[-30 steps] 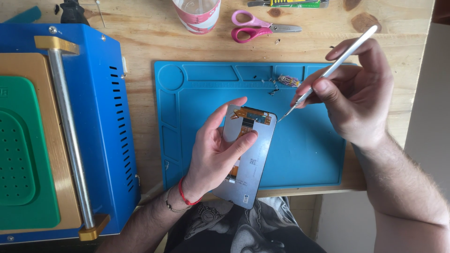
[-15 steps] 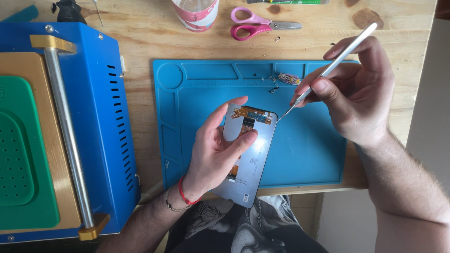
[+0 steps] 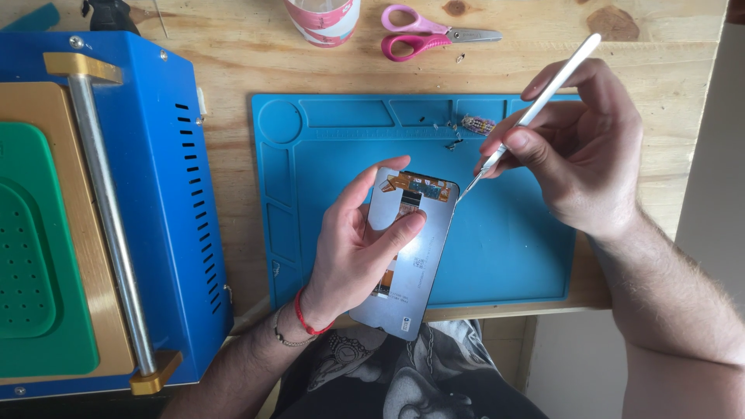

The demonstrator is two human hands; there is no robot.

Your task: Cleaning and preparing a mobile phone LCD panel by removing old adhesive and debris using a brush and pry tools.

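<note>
Blue machine (image 3: 155, 194) with green pad (image 3: 31, 256) sits far left on the wooden table (image 3: 233, 62). Left hand (image 3: 353, 248) clamps a phone screen panel (image 3: 411, 256), back side up, over the near edge of the blue mat (image 3: 512, 256); thumb on the top edge, fingers across the back. Right hand (image 3: 582, 155) pinches a thin metal pry tool (image 3: 535, 112), tip at the panel's top right corner. Small loose parts (image 3: 466, 128) on the mat's top trays. Pink scissors (image 3: 427, 31) and a cup (image 3: 322, 19) behind.

A small electronics repair bench — a wooden table (image 3: 233, 163) carries a blue silicone work mat (image 3: 512, 256) with moulded compartments. A blue metal machine (image 3: 163, 209) (green pad on top) stands beside it, pink-handled scissors (image 3: 423, 29) behind.
</note>
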